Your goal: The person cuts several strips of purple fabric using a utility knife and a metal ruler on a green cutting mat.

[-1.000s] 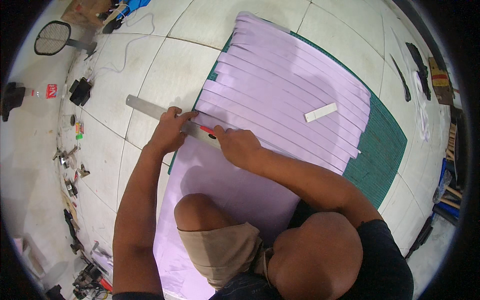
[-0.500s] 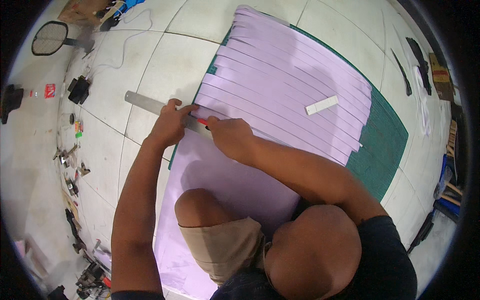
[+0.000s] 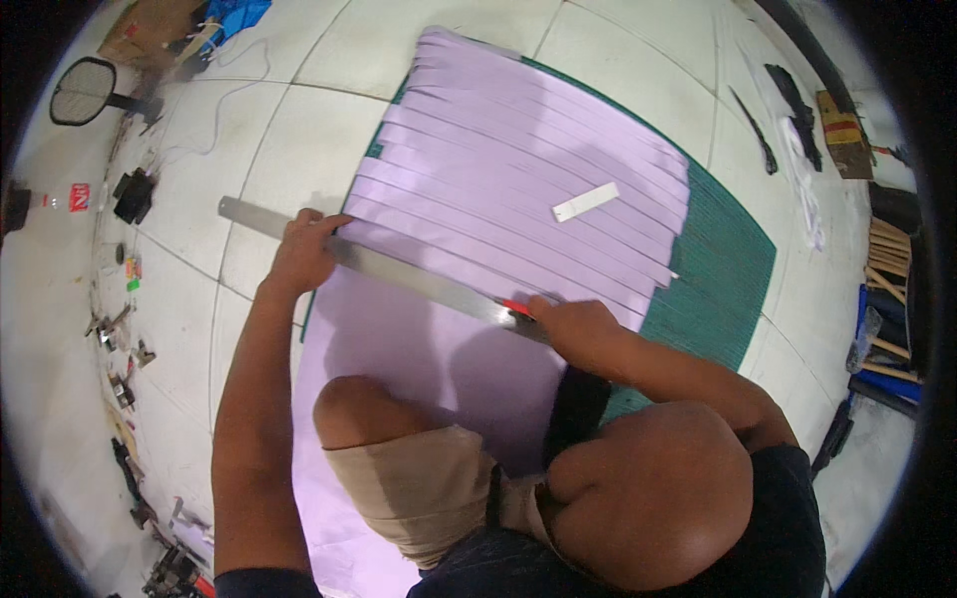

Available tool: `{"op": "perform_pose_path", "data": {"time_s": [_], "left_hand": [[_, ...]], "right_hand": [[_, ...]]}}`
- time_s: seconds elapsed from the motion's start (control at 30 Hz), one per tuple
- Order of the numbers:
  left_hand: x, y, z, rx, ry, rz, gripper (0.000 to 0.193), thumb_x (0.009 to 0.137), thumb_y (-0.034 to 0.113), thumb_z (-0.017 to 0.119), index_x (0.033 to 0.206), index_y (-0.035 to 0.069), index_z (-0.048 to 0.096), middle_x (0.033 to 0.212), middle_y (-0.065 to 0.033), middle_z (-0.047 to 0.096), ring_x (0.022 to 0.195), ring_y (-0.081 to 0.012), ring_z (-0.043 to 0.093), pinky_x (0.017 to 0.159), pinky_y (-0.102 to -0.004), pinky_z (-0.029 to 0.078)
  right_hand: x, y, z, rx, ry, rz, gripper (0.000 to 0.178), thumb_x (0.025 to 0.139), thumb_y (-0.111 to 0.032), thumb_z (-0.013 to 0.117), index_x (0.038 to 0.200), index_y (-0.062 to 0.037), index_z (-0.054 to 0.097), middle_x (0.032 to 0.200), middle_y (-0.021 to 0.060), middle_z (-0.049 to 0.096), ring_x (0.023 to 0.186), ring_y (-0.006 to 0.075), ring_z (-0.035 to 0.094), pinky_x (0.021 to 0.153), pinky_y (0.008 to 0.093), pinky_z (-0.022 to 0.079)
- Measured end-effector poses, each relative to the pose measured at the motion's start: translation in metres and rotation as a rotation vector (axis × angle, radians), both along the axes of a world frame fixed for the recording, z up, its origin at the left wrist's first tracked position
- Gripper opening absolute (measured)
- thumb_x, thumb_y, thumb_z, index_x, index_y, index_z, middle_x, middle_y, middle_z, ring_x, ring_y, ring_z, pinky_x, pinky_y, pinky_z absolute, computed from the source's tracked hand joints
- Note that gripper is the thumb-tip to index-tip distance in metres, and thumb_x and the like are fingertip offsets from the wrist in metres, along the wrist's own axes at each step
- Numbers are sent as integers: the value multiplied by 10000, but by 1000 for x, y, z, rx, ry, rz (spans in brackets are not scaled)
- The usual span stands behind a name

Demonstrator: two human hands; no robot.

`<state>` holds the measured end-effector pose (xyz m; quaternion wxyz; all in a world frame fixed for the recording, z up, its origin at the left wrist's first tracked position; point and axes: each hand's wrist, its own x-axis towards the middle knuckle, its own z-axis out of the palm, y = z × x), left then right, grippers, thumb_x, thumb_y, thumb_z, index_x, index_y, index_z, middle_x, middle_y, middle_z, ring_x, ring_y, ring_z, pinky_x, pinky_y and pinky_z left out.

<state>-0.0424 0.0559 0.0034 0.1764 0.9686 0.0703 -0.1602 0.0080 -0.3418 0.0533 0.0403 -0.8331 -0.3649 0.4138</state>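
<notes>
A long metal ruler (image 3: 414,282) lies slantwise across the lilac sheet (image 3: 399,319), its far left end sticking out over the floor tiles. My left hand (image 3: 302,256) presses the ruler down near the sheet's left edge, fingers bent over it and thumb reaching along it. In my closed right hand (image 3: 581,332) is a red cutter knife (image 3: 515,306), its front end at the ruler's upper edge; the blade is too small to make out. Beyond the ruler, many narrow lilac strips (image 3: 498,149) lie side by side. Under everything sits a green cutting mat (image 3: 723,254).
A small white rectangular bar (image 3: 586,202) rests on the strips. My bent knee (image 3: 359,404) is over the near part of the sheet. Tools and small parts line the left wall, with a racket-shaped thing (image 3: 83,92) farther back. Wooden handles (image 3: 889,244) stand at the right.
My right hand has slid rightward along the ruler with the cutter knife, away from my left hand. The left hand still holds the ruler down. The whole view has shifted somewhat.
</notes>
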Motion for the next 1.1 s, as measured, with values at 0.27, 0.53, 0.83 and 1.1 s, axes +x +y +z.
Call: {"op": "perform_pose_path", "data": {"time_s": [0.27, 0.53, 0.83, 1.1], "left_hand": [[-17, 11, -39, 39, -158, -38, 420, 776, 150, 608, 1186, 76, 667, 1116, -186, 654, 1110, -376, 536, 980, -477, 411], [1, -59, -38, -153, -251, 426, 432, 908, 283, 621, 1234, -1, 605, 1098, -254, 610, 1077, -397, 541, 975, -490, 407], [4, -66, -44, 284, -308, 471, 308, 791, 250, 756, 916, -16, 666, 982, -186, 661, 988, -371, 610, 888, -482, 457], [13, 3, -95, -58, -295, 461, 314, 756, 285, 757, 911, 21, 688, 878, -186, 675, 858, -384, 628, 825, -468, 484]], "right_hand": [[-27, -173, 28, -372, -46, 37, 238, 960, -165, 519, 1180, -78, 496, 940, 177, 695, 834, 358, 713, 631, 479, 555], [-35, -280, 71, -474, -123, -231, 211, 1002, -205, 479, 1140, -47, 509, 936, 196, 670, 863, 375, 692, 679, 488, 546], [-78, -239, -3, 94, -156, -895, 326, 969, -320, 578, 1098, -33, 493, 945, 231, 649, 894, 429, 656, 758, 512, 493], [-91, -185, -42, 351, -47, -1134, 338, 959, -377, 601, 1167, -112, 568, 876, 167, 688, 838, 365, 681, 733, 451, 521]]}}
